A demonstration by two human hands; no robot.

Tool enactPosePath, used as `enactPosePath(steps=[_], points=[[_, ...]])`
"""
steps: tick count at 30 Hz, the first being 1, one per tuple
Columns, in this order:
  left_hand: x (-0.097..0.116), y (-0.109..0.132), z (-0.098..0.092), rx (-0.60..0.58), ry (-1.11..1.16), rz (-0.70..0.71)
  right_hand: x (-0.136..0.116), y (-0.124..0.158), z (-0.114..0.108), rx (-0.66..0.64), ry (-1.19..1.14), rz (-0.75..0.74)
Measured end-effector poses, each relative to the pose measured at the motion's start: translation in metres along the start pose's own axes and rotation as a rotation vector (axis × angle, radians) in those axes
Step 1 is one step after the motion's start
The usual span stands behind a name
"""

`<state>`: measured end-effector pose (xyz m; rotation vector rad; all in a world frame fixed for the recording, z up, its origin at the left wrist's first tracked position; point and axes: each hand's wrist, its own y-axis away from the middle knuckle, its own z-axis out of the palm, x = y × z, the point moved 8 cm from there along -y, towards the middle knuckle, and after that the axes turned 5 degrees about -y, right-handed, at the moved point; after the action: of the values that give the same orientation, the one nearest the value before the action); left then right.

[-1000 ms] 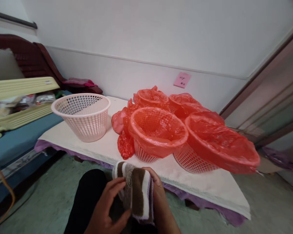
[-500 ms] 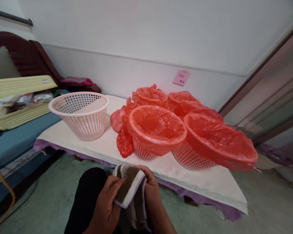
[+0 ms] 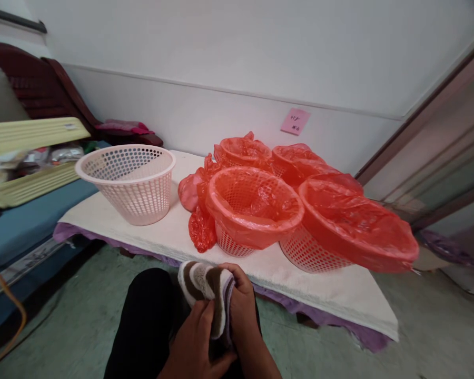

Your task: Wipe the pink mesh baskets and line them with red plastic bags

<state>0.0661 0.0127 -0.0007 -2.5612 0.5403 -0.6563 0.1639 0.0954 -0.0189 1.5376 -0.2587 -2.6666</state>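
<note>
Low in the view, a brown-and-white striped towel (image 3: 200, 281) with purple edging is bunched between my two hands, over my lap. My right hand (image 3: 240, 302) grips its right side, fingers closed around the folded cloth. From below and to the left, my left hand (image 3: 195, 337) has its fingers closed on the lower part of the towel; the fingertips are partly hidden by the folds. Just beyond the hands stands a pink mesh basket (image 3: 237, 245) lined with a red plastic bag (image 3: 256, 231).
A pale pink basket (image 3: 142, 202) without a bag stands at the left of the low, white-covered table (image 3: 189, 247). Another bagged basket (image 3: 316, 252) stands at the right, more behind. A pink note (image 3: 295, 121) is on the wall. A blue bed (image 3: 51, 202) with yellow storage lies left.
The towel has been folded tighter, its hanging lower end drawn up. My left hand has moved down and right, under the towel. The view has shifted slightly.
</note>
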Motion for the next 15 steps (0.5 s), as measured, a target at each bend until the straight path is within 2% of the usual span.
enactPosePath(steps=[6, 8, 12, 15], points=[[-0.018, -0.002, -0.004, -0.037, 0.27, -0.136, -0.008, 0.001, 0.004, -0.035, 0.056, -0.039], [-0.029, -0.004, -0.005, -0.063, 0.45, -0.281, -0.008, 0.0, 0.004, -0.056, 0.063, -0.032], [-0.052, -0.007, -0.008, -0.013, 0.85, -0.706, -0.002, 0.001, 0.006, -0.167, 0.059, 0.018], [-0.055, -0.009, -0.006, 0.007, 1.13, -0.867, 0.004, 0.009, 0.017, -0.323, 0.036, 0.059]])
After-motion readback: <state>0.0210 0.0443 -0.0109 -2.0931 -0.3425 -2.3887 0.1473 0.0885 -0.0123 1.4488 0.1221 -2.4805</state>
